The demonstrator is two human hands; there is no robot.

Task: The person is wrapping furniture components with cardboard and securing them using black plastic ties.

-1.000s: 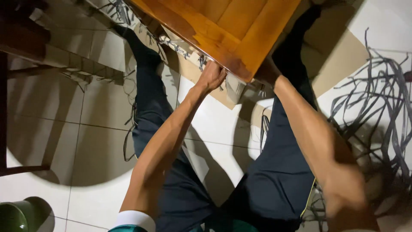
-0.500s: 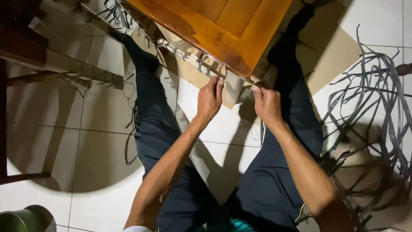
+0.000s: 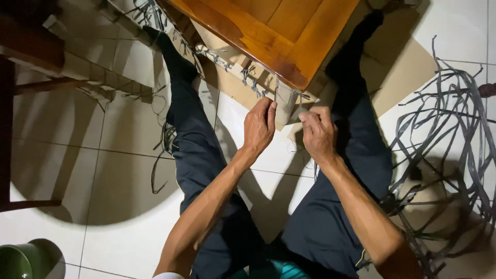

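Two bare hands meet at the near corner of a polished orange-brown wooden panel (image 3: pixel 268 31), which rests tilted above the floor between the person's outstretched legs. That corner is wrapped in a grey-beige cardboard guard (image 3: pixel 283 106), bound with thin dark strapping. The left hand (image 3: pixel 259 126) lies flat against the left face of the guard, fingers together and pressing, not closed around anything. The right hand (image 3: pixel 318 133) is curled just beside the guard's right side, fingertips pinched; it seems to grip a thin strip or edge, though what it holds is too small to tell.

Judging from this pose, working the corner well means bracing the guard firmly with the flat hand while the pinching hand pulls steadily along the wood, not away from it, so the varnish is not scratched.

Flat cardboard sheets (image 3: pixel 403 67) lie under the panel. To the right, a tangle of loose dark straps (image 3: pixel 454 129) spreads over the white tiled floor (image 3: pixel 119 170). A dark wooden furniture leg (image 3: pixel 31 51) stands at upper left, and a green pot (image 3: pixel 15 261) sits at the lower left corner.
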